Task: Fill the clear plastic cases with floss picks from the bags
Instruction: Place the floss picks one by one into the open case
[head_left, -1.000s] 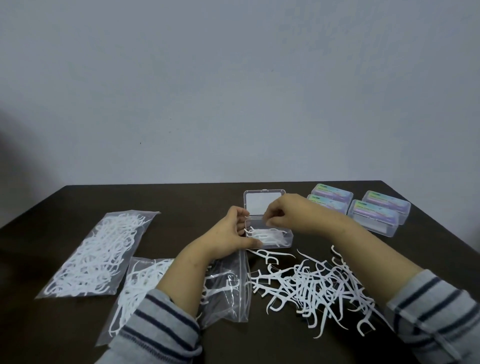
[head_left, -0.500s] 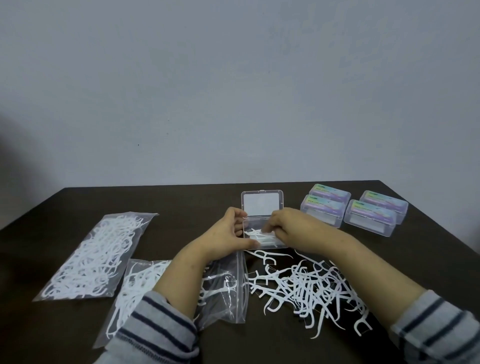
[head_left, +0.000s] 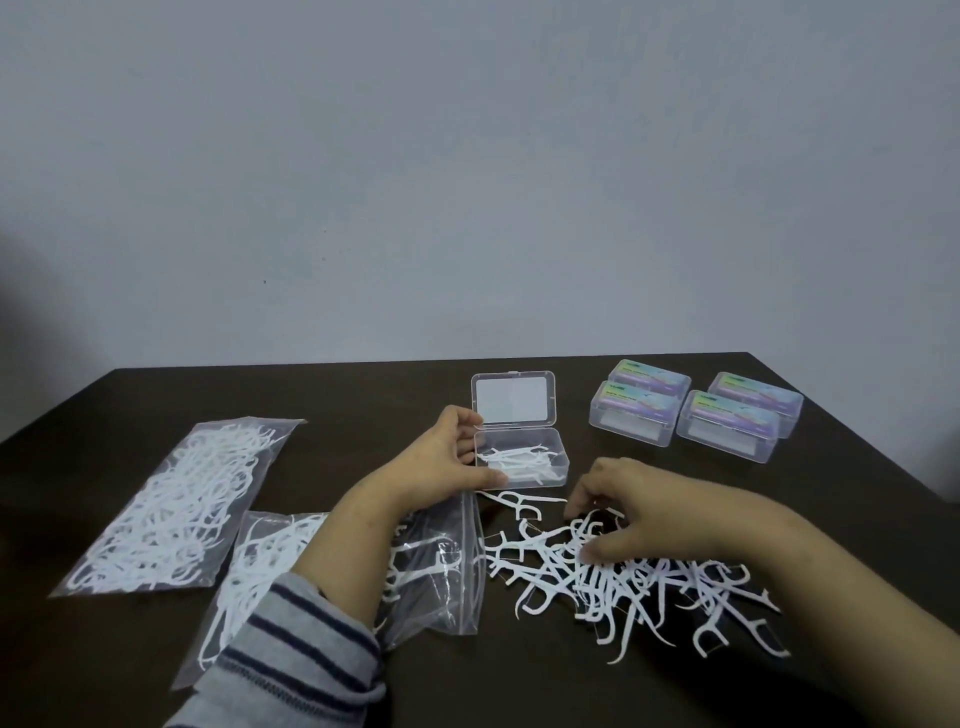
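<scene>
A person's left hand (head_left: 441, 462) grips the left end of an open clear plastic case (head_left: 522, 460) partly filled with floss picks, while the right hand (head_left: 623, 512), fingers curled, reaches into a loose pile of floss picks (head_left: 613, 577) on the dark table (head_left: 363, 395); whether it holds any cannot be told.

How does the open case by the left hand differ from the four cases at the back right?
The open case has its lid up; the four cases at the back right are closed. The open case holds only a few floss picks and the left hand grips it; the four stand untouched. Its lid looks plain; theirs carry coloured labels. All are clear plastic.
</scene>
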